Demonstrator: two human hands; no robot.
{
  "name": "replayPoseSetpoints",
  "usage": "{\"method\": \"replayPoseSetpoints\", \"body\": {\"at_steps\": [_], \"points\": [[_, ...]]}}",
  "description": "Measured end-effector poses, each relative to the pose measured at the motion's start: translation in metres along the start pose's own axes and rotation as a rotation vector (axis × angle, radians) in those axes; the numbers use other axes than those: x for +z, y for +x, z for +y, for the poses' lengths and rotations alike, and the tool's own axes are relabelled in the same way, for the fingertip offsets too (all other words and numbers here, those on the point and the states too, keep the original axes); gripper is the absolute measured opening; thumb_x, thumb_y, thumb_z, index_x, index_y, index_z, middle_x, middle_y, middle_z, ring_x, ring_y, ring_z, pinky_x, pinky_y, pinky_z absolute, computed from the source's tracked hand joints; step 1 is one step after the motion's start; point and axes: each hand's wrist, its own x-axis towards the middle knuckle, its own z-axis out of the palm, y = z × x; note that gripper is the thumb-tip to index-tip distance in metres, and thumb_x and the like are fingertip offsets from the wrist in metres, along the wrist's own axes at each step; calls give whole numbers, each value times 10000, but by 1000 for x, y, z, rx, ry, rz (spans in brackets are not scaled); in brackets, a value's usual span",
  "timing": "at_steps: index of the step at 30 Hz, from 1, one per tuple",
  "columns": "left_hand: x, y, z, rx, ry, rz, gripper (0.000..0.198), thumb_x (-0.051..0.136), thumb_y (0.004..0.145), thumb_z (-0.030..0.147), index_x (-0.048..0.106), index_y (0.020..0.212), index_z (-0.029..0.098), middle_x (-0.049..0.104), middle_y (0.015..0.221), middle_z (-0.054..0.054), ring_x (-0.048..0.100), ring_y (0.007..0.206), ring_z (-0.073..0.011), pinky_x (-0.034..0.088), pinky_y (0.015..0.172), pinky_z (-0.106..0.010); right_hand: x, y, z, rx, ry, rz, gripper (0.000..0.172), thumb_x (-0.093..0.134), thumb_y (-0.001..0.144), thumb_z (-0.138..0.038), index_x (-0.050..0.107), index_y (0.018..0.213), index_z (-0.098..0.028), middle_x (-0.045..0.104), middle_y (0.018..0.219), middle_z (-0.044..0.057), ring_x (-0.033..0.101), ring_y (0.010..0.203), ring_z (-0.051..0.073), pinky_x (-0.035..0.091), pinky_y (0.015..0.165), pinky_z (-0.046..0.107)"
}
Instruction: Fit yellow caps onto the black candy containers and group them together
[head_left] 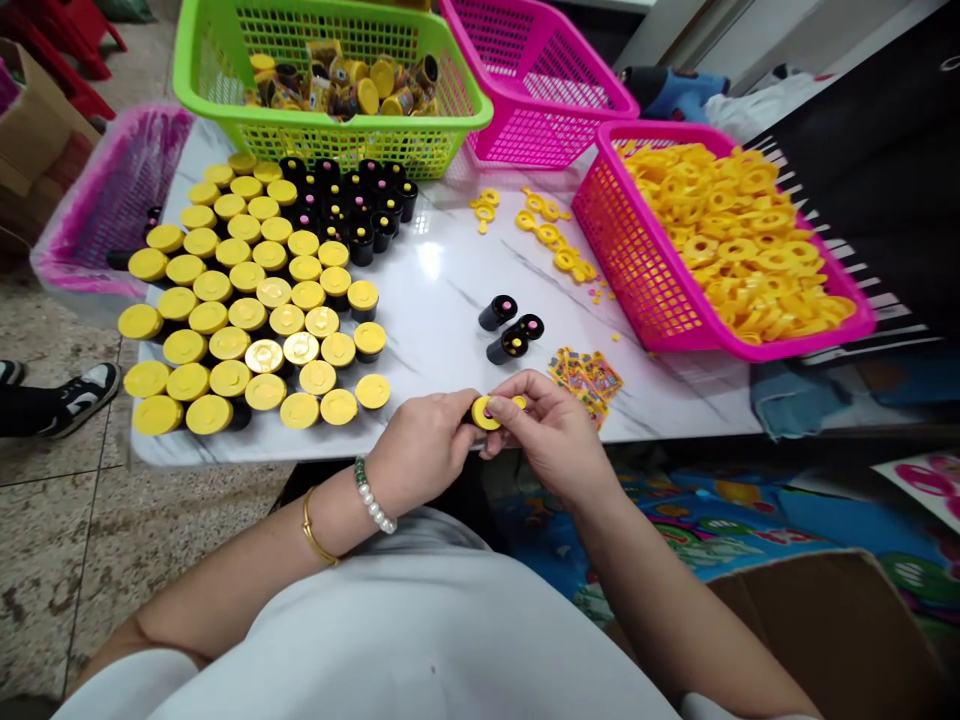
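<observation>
At the table's front edge my left hand [424, 445] is closed round a small black cup, mostly hidden by the fingers. My right hand [559, 435] pinches a yellow ring-shaped piece [485, 413] against the top of that cup. A bit of pink shows in the ring's hole. Just beyond my hands stand three black cups [498, 313] with pink or yellow pieces in their tops. Printed stickers [586, 380] lie beside my right hand. To the left are many black cups with yellow lids [251, 314], and behind them black cups without lids [361, 238].
A pink basket [652, 280] full of yellow ring pieces [720, 235] stands at the right. Loose yellow rings [551, 235] lie near it. At the back are a green basket [337, 130] of printed containers and another pink basket [525, 140]. A lined bin [82, 220] stands at the left.
</observation>
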Motion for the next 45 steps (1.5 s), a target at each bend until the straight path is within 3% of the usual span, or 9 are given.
{"method": "replayPoseSetpoints", "body": {"at_steps": [9,17,24,29,34,37,40,43,45], "points": [[-5,8,2,-214,-259,-28,240,531,927,341,681,840,175,654,612,28,549,514,-87,365,512,-186,0,0,-2,18,-101,-7,356,738,770,-494,524,804,-212,611,573,-54,613,468,112,531,480,230],[8,-3,-5,5,-90,139,345,648,875,293,624,1203,188,652,754,4,589,653,-127,460,645,-228,1,-2,3,-36,-50,78,355,749,750,-494,574,770,-186,528,495,-77,391,321,36,277,311,154],[17,-4,-9,74,99,151,202,588,907,228,643,1094,176,616,831,-22,581,713,-145,470,685,-256,-15,-5,-6,119,238,-55,281,785,685,-394,678,786,-155,615,592,-10,519,448,77,420,384,186],[17,-2,-10,74,86,136,216,595,890,195,630,1103,182,640,835,-20,598,735,-146,471,694,-250,-14,9,-19,279,43,-214,382,798,695,-386,527,889,-201,455,400,-135,295,273,34,206,270,122],[22,-2,-12,82,56,172,170,571,886,175,626,1047,183,656,820,-24,616,734,-152,488,682,-254,-5,3,-23,217,-193,-221,382,708,787,-440,419,929,-234,453,402,-154,352,278,61,257,277,129],[29,-11,-13,101,37,326,405,546,878,142,495,1280,141,663,815,-34,625,681,-145,502,630,-245,5,-2,-16,186,-194,-125,379,636,821,-519,400,936,-246,448,407,-155,356,270,69,264,274,137],[36,-26,-18,267,63,486,552,516,869,109,340,1392,126,662,770,-23,617,590,-134,490,551,-241,25,7,-7,141,-106,-86,388,637,807,-562,419,912,-259,477,438,-132,379,275,78,269,273,158],[36,-39,-23,540,134,536,394,498,851,77,459,1231,172,673,752,-22,629,590,-149,483,549,-269,46,20,-7,88,0,-152,415,689,757,-583,461,925,-279,601,542,-79,495,332,113,289,288,188],[33,-43,-22,578,175,504,302,490,847,67,513,1121,191,673,753,-24,636,612,-158,480,556,-278,51,22,-14,64,20,-220,418,685,759,-590,493,982,-292,689,685,-31,577,401,142,303,306,205]]}}
